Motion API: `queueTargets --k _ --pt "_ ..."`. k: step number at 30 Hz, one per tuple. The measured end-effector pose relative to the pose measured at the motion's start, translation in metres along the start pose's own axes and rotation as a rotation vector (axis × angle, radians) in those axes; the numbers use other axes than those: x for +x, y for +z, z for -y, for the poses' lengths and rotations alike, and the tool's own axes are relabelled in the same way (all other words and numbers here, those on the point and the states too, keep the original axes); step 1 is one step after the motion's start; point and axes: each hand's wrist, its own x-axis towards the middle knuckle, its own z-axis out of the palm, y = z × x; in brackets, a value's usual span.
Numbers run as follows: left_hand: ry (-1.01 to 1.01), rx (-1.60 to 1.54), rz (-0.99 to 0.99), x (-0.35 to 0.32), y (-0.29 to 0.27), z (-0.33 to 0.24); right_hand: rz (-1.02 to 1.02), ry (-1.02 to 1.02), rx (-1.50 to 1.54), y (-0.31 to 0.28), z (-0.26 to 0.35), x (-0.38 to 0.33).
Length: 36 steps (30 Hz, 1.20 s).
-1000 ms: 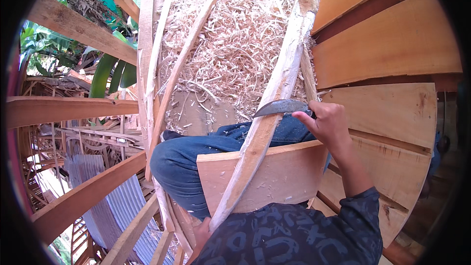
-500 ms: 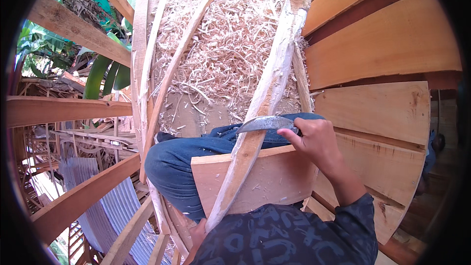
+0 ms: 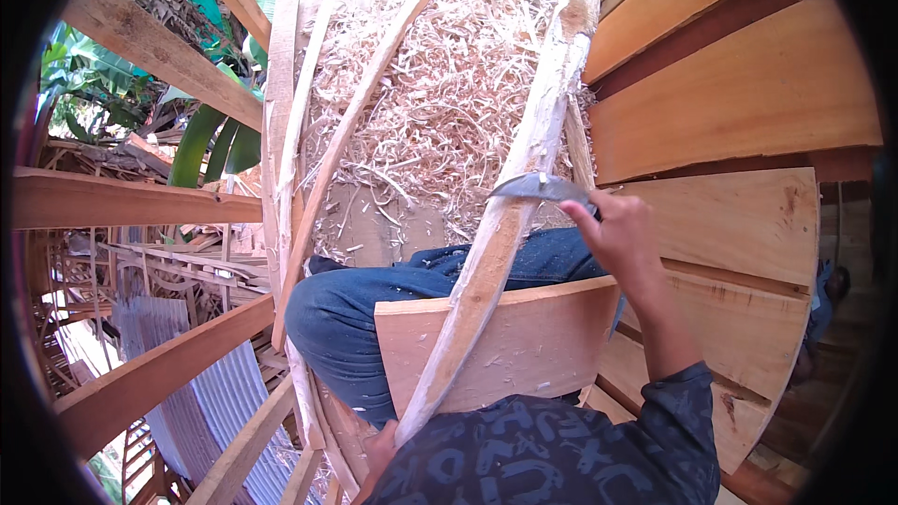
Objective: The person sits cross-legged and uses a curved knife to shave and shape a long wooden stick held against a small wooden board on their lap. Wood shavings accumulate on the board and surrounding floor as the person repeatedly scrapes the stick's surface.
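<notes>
A long, partly peeled wooden pole (image 3: 479, 279) slants from my body away to the far right, across a board (image 3: 538, 341) that lies on my lap. My right hand (image 3: 619, 232) is closed round the handle of a curved knife (image 3: 541, 188). Its grey blade lies across the pole just beyond my legs, where pale bark meets a bare tan stretch of wood. At the near end of the pole, by my waist, my left hand (image 3: 380, 449) grips the wood; its fingers are partly hidden.
Curly wood shavings (image 3: 440, 75) cover the plank floor ahead. Long wooden strips (image 3: 360, 79) lie along the left side. Railing beams (image 3: 140, 200) stand at my left, with corrugated sheets (image 3: 248, 402) below them. Broad planks (image 3: 720, 93) form a wall at my right.
My right hand has moved the knife away from me along the pole, and slightly right. My left hand keeps its place at the near end. The view has shifted a little.
</notes>
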Motion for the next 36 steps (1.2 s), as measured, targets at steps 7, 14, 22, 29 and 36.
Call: queueTargets --k 7,14,22,29,36 --pt "0.020 0.049 0.044 0.004 -0.008 -0.011 0.154 -0.336 -0.108 -0.004 0.029 -0.021" --pt "0.034 0.061 0.006 0.001 -0.005 -0.008 0.117 -0.297 -0.022 0.000 0.030 -0.027" --pt "0.010 0.118 0.013 -0.002 -0.006 -0.004 0.108 -0.232 -0.071 0.001 0.023 -0.029" --pt "0.023 0.079 -0.022 -0.002 -0.002 -0.005 -0.070 -0.029 -0.087 0.011 0.003 -0.011" --pt "-0.057 0.009 0.008 0.001 -0.004 -0.001 -0.042 0.020 -0.094 0.002 -0.003 0.006"
